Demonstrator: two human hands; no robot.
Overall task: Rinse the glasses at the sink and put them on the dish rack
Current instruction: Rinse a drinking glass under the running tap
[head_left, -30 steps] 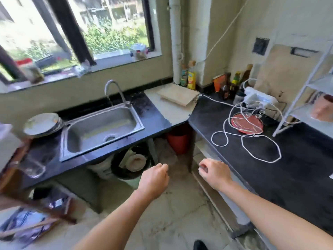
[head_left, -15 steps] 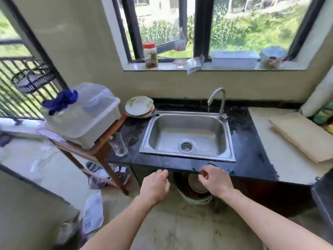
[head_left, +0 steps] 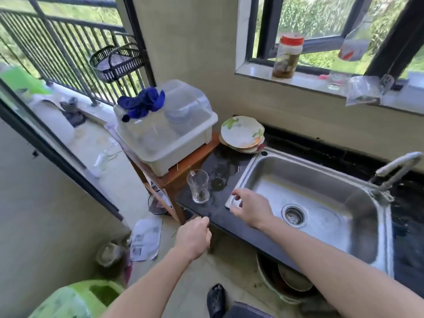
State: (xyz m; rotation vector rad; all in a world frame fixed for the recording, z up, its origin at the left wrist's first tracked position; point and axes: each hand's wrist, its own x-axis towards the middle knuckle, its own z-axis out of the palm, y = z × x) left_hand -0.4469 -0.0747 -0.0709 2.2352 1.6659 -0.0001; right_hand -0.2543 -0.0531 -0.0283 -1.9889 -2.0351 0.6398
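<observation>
A clear glass (head_left: 198, 188) stands upright on the black counter, left of the steel sink (head_left: 257, 171). A second glass (head_left: 219, 180) stands just right of it, hard to make out against the dark top. The covered white plastic dish rack (head_left: 169, 136) sits on a wooden stand at the counter's left end. My right hand (head_left: 249, 207) hovers over the sink's front left corner, fingers spread and holding nothing, a hand's width from the clear glass. My left hand (head_left: 194, 237) is loosely curled and holds nothing, below the counter's front edge.
A stack of plates (head_left: 242, 135) lies behind the glasses. The faucet (head_left: 394, 171) rises at the sink's right rim. A blue cloth (head_left: 143, 104) lies on the rack's lid. A jar (head_left: 288, 57) stands on the window sill. Basins and a bucket sit on the floor under the counter.
The view has swung left, from the corner counter to the sink and dish rack. My right hand has opened and risen over the sink's front left corner. My left hand stays low.
</observation>
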